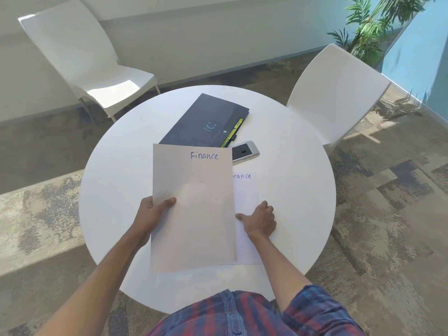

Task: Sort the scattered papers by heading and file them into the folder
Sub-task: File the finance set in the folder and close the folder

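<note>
My left hand [152, 219] grips the left edge of a white sheet headed "Finance" [194, 209], thumb on top, holding it raised over the round white table [121, 166]. A second sheet [247, 190], its heading partly covered and reading "nance", lies flat on the table to the right. My right hand [259, 220] rests on that sheet, fingers curled at its edge beside the raised sheet. A dark navy folder [206, 120] with yellow tabs along its right edge lies shut at the table's far side.
A phone [244, 152] lies just right of the folder's near corner. Two white chairs stand beyond the table, one at far left [80, 57], one at right [337, 93]. A potted plant [368, 23] stands in the back right corner.
</note>
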### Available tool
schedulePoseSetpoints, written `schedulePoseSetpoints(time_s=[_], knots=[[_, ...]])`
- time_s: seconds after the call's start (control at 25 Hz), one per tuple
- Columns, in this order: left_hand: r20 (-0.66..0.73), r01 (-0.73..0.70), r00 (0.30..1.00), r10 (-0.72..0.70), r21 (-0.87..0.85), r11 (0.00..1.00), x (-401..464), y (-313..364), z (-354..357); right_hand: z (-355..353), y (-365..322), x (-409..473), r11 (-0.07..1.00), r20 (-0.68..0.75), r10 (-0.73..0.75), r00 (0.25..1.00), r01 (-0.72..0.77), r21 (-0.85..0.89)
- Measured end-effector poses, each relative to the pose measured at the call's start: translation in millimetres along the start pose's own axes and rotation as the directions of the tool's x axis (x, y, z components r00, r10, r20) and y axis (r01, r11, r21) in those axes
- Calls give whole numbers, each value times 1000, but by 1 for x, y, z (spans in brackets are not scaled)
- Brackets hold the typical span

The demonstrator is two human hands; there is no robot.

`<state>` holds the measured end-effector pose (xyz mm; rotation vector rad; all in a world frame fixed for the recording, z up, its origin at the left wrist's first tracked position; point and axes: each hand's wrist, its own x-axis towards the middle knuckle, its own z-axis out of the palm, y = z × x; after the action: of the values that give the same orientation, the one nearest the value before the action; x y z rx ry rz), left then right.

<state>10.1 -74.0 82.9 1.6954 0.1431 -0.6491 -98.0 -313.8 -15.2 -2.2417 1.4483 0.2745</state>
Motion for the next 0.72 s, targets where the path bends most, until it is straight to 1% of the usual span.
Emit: schedulePoseSetpoints(time_s=[0.2,0.32,0.52,0.64,0.72], knots=[[3,2,1000,-2,-4,1000,0,0,5,2,0,-1,1000,-46,-11,999,11,-12],[8,-1,1000,2,-9,1000,0,-1,3,2,2,-2,999,-6,-21,1000,21,31],[20,-4,1000,4,-5,1000,1,-2,1,1,4,-6,987,30,-111,993,107,120],[30,-3,1000,3,-3,1000,2,-3,0,-7,7,-4,955,63,-163,985,141,260],[43,4,999,-3,-6,1000,2,-3,1,-15,10,1,886,166,-186,968,92,455]])
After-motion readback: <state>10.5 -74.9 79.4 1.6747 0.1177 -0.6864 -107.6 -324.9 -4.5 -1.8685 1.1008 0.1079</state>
